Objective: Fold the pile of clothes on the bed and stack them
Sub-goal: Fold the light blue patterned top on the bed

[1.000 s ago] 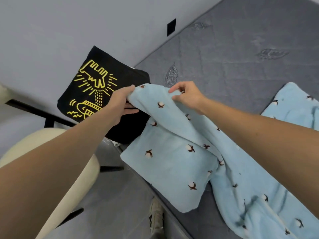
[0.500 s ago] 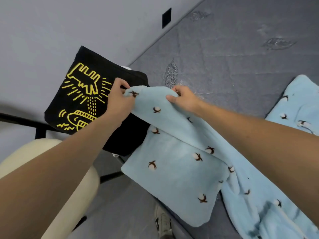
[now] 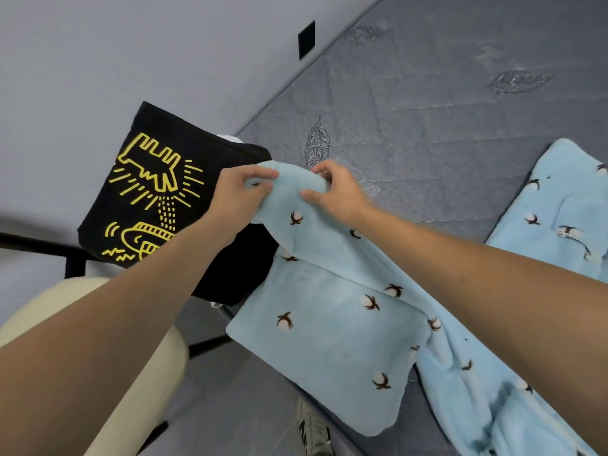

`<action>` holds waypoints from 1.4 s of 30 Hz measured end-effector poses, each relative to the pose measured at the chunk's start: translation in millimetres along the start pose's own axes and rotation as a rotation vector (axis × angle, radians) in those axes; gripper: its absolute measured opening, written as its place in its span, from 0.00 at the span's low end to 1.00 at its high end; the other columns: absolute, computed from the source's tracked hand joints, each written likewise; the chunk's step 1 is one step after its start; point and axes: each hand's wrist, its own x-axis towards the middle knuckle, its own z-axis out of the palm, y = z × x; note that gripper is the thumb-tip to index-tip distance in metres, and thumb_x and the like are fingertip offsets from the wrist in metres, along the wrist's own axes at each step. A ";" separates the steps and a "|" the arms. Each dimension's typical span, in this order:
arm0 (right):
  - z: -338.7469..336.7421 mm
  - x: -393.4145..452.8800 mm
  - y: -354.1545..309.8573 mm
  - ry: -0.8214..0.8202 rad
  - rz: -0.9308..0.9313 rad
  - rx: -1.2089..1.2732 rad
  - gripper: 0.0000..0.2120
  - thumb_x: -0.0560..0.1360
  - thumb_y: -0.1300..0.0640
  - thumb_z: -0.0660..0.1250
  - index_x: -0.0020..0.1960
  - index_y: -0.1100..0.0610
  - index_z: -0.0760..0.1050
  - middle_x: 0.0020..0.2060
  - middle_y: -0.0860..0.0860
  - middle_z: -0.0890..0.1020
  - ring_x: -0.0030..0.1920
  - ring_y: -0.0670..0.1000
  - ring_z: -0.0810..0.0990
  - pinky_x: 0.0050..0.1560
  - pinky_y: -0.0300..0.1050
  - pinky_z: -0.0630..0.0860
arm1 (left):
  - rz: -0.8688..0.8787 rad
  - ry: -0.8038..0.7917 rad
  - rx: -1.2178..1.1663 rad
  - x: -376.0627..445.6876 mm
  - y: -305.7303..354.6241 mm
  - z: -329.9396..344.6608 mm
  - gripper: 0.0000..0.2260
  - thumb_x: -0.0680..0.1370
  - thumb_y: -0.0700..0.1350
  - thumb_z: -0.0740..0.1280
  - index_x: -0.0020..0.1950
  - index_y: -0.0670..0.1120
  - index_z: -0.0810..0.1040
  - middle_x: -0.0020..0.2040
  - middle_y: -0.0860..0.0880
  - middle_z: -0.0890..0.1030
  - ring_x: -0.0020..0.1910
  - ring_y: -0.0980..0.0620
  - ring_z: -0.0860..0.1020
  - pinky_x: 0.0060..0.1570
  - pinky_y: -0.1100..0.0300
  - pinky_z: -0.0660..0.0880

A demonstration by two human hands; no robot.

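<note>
two hands holding up a soft blue garment over the bed

left hand point(image 3: 238, 192) and right hand point(image 3: 335, 190) close together at mid frame, fingers curled and pinching the top edge of the light blue fleece garment point(image 3: 329, 340) with little cotton flowers. rest of it draped down to the lower right on the grey mattress point(image 3: 427, 110). folded black t-shirt point(image 3: 148, 192) with yellow drawing at left, under the left hand.

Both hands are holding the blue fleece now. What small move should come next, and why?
Probably draw the left hand and right hand apart to stretch the edge flat: they pinch the light blue fleece garment close together, and it is bunched between them.
</note>
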 end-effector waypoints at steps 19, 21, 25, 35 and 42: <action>39.4 -52.2 -34.6 -0.066 0.380 0.919 0.21 0.82 0.58 0.70 0.65 0.75 0.74 0.57 0.73 0.81 0.51 0.60 0.79 0.68 0.65 0.75 | -0.201 -0.025 -0.445 -29.3 -3.2 17.7 0.16 0.83 0.31 0.57 0.60 0.45 0.80 0.53 0.43 0.87 0.44 0.48 0.87 0.40 0.59 0.82; 36.8 -54.2 -30.3 -0.008 0.351 0.831 0.13 0.82 0.63 0.68 0.62 0.71 0.79 0.59 0.72 0.81 0.52 0.61 0.82 0.67 0.67 0.76 | -0.109 0.002 -0.288 -30.1 -3.2 23.0 0.14 0.83 0.33 0.60 0.60 0.45 0.82 0.51 0.46 0.85 0.42 0.56 0.84 0.42 0.60 0.80; 23.4 -62.9 -14.6 0.045 0.325 0.849 0.10 0.82 0.65 0.67 0.62 0.66 0.81 0.55 0.64 0.86 0.58 0.63 0.85 0.63 0.60 0.81 | 0.172 0.038 0.170 -40.0 -2.9 35.6 0.15 0.81 0.38 0.68 0.67 0.48 0.81 0.60 0.49 0.76 0.55 0.54 0.76 0.59 0.59 0.75; -63.1 -142.6 67.4 0.149 0.385 0.984 0.10 0.77 0.54 0.75 0.55 0.58 0.84 0.48 0.58 0.88 0.49 0.56 0.89 0.50 0.53 0.86 | 0.217 -0.393 0.027 -118.0 32.1 160.8 0.20 0.89 0.44 0.56 0.81 0.45 0.66 0.79 0.50 0.69 0.78 0.55 0.67 0.78 0.61 0.61; -153.8 -245.9 160.8 0.372 0.486 0.819 0.19 0.70 0.54 0.82 0.55 0.63 0.84 0.46 0.59 0.88 0.49 0.57 0.88 0.56 0.57 0.85 | 0.015 -0.564 -0.056 -195.9 49.2 306.2 0.20 0.90 0.40 0.49 0.83 0.43 0.54 0.79 0.55 0.63 0.77 0.62 0.63 0.74 0.71 0.60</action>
